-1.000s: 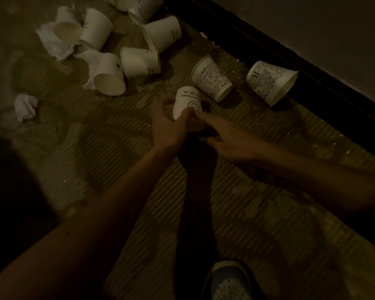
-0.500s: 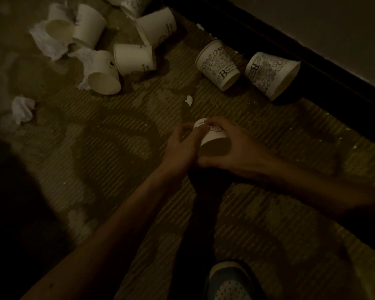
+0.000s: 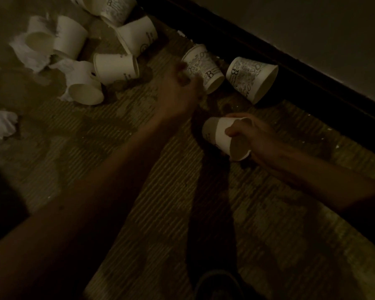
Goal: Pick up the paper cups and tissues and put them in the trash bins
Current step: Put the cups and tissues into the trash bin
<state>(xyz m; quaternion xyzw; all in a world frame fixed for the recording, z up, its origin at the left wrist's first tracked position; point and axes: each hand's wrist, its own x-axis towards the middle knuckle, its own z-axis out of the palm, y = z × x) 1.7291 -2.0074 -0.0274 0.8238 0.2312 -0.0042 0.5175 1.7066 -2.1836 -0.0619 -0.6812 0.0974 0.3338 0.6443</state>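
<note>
The right hand [image 3: 253, 135] is curled round a plain paper cup [image 3: 219, 135], held on its side above the floor [image 3: 139, 191]. Farther off, the left hand [image 3: 178, 87] is at a patterned cup [image 3: 206, 70] by the dark baseboard [image 3: 268, 53] — too blurred to tell whether it grasps. Far left lie more cups [image 3: 115, 68] and a crumpled tissue [image 3: 4, 124].

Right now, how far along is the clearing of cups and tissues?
Done: nothing visibly binned; no bin in view. In hand: the right hand holds one cup; the left hand is at a patterned cup, grip blurred. Left: several cups and tissues on the floor.
</note>
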